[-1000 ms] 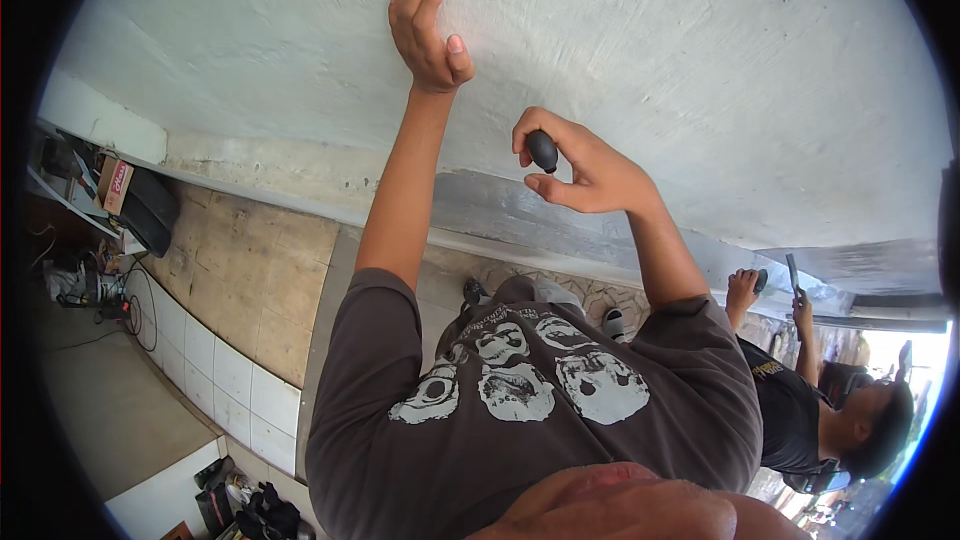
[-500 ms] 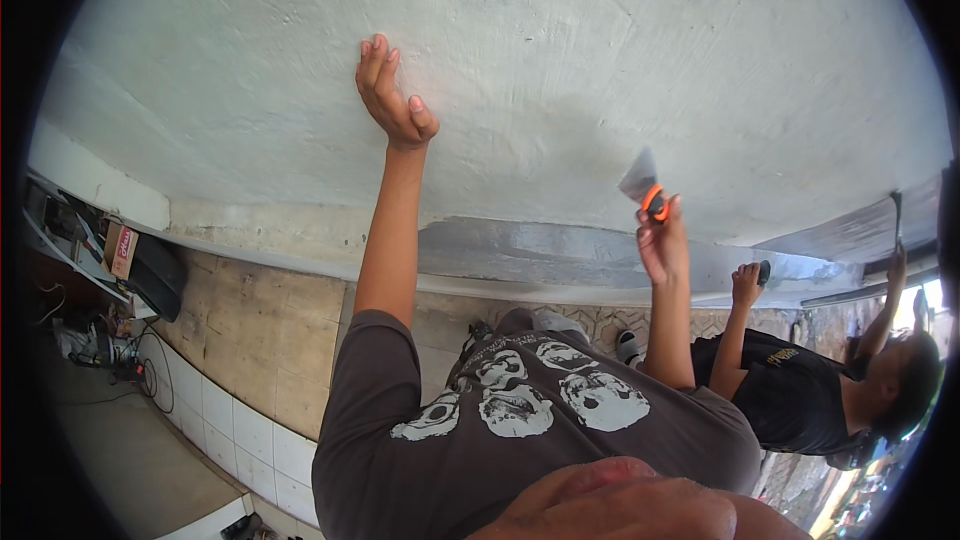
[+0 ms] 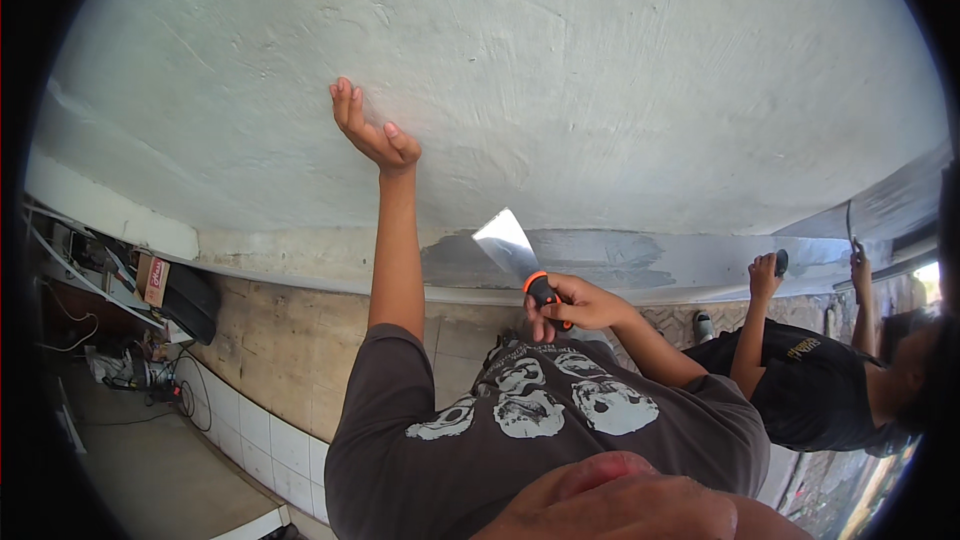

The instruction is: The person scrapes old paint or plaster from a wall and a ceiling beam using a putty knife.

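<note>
My left hand [image 3: 372, 130] rests against the pale, rough plastered wall [image 3: 560, 70], its fingers stretched out and holding nothing. Lower down and to the right, my right hand [image 3: 580, 305] is wrapped round the black and orange handle of a putty knife [image 3: 512, 248]. The broad metal blade points up and left, in front of the lower wall. Whether the blade touches the wall I cannot tell. A darker grey band [image 3: 570, 255] of what looks like wet coating runs along the wall's lower part, right of the blade.
At the right, a co-worker in a black shirt [image 3: 810, 380] raises both hands to the wall, a dark tool [image 3: 782, 262] in one. At the left are a cardboard box [image 3: 152, 280], tangled cables [image 3: 185, 385] and a white tiled ledge [image 3: 255, 435]. Brown floor [image 3: 270, 340] lies below the wall.
My right hand has come down and to the left with the putty knife, away from the upper wall. My left hand appears slightly lower in the picture, still at the wall.
</note>
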The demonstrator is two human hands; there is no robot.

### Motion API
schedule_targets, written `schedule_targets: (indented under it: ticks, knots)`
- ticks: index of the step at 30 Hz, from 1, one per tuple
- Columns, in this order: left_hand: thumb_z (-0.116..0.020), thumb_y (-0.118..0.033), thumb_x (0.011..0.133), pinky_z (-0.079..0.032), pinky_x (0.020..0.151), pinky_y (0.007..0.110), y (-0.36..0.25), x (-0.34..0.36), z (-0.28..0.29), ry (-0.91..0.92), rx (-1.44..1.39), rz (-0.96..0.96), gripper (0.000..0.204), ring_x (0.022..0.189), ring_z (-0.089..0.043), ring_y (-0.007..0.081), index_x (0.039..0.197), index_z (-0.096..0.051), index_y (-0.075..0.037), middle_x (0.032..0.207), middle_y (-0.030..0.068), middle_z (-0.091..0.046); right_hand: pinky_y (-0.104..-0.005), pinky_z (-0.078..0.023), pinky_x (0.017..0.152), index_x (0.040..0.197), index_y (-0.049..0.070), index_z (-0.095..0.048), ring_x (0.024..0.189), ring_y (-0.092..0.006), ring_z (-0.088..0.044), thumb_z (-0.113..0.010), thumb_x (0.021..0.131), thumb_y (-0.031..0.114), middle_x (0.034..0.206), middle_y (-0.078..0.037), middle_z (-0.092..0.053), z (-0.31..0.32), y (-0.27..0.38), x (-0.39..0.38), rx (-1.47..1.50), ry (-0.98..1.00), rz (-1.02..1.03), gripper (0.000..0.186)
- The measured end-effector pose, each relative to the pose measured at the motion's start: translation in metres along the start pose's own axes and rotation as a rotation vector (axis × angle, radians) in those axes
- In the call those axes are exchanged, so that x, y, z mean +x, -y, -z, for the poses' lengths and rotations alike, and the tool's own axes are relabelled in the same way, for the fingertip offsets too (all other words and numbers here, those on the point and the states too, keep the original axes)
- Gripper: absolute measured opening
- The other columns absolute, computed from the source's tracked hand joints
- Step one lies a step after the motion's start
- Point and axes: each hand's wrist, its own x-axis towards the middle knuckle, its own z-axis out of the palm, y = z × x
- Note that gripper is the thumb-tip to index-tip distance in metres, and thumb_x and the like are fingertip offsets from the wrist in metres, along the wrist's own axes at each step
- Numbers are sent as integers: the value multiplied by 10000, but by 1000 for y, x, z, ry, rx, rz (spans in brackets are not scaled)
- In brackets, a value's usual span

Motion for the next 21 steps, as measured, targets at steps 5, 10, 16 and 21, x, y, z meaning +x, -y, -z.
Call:
schedule_targets:
  ticks: [5, 10, 16, 21]
  knots:
    - [-387, -266, 1015, -283, 1209, 543, -36, 23, -5, 10, -1, 102, 551, 1470, -326, 447, 1431, -370, 96, 1541, 291, -351, -273, -438, 638, 1231, -5, -635, 692, -129, -541, -541, 1066, 261, 960, -79, -601, 17, 61, -15, -515, -634, 441, 326]
    - [-557, -305, 952, -313, 1177, 556, -67, 84, -37, -9, -11, -97, 575, 1449, -368, 441, 1408, -441, 25, 1507, 267, -414, -253, -450, 616, 1155, -22, -578, 726, -142, -585, -580, 1058, 204, 972, -97, -580, 50, 105, -24, -1023, -1114, 777, 246]
    - [-388, -493, 1031, -246, 1207, 603, -86, 117, -71, 178, 258, -58, 701, 1483, -349, 452, 1522, -403, 7, 1585, 289, -389, -221, -372, 441, 1241, 4, -494, 467, -60, -499, -554, 1077, 256, 701, -36, -617, 53, 111, -18, -571, -997, 567, 307]
    - [-524, -356, 986, -234, 1220, 555, -85, 119, -76, 90, 106, -136, 577, 1498, -312, 440, 1456, -494, -22, 1601, 217, -384, -227, -359, 437, 1178, 7, -593, 474, -54, -472, -478, 1108, 305, 692, -19, -565, 63, 140, 0, -455, -875, 561, 327]
